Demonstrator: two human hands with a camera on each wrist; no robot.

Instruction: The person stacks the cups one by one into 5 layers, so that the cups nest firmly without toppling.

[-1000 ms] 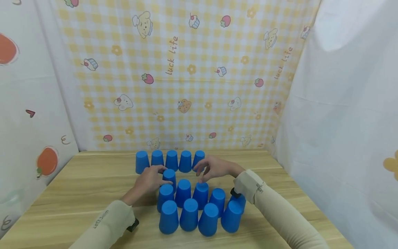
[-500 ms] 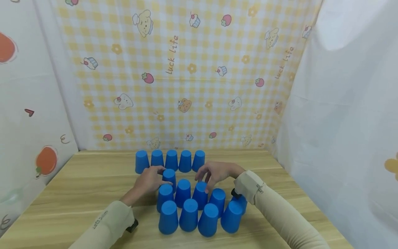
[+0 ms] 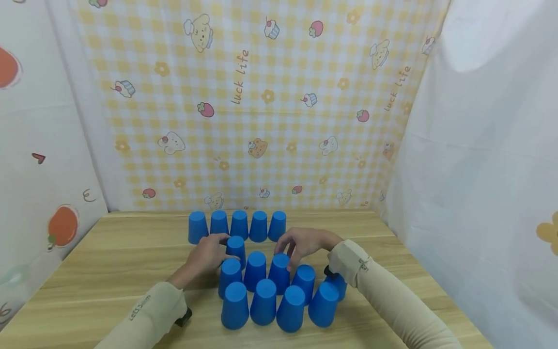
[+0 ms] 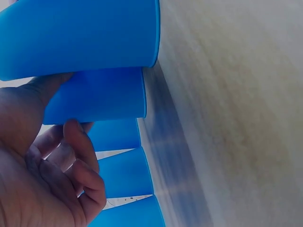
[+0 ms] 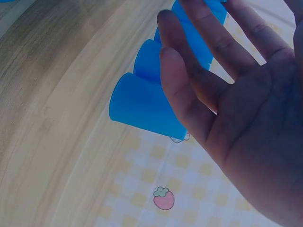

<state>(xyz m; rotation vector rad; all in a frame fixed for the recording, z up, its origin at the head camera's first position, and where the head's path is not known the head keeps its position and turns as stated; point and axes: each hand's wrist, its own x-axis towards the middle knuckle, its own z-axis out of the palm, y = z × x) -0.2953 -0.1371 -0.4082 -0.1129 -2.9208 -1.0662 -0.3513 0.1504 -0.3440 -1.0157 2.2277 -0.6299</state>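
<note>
Many upside-down blue plastic cups stand in rows on the wooden table. In the head view my left hand [image 3: 208, 253] reaches to a cup [image 3: 236, 249] between the back and middle rows, thumb and fingers on either side of it. The left wrist view shows that same cup [image 4: 94, 97] between thumb and curled fingers, partly covered by a nearer cup [image 4: 80, 38]. My right hand [image 3: 303, 244] bends over another cup [image 3: 279, 276] in the middle row, thumb at its right side and fingers behind it. The right wrist view shows the right palm [image 5: 265, 109], without that cup's body.
A back row of several cups [image 3: 239, 225] stands near the checkered curtain [image 3: 257, 121]. In front, another row of cups [image 3: 263, 303] stands close to the hands, and one cup [image 3: 337, 287] is partly hidden under the right wrist. White cloth [image 3: 479, 169] hangs at the right side.
My right hand has lowered slightly and moved right, its thumb coming down onto the side of the middle-row cup. My left hand stays at its cup.
</note>
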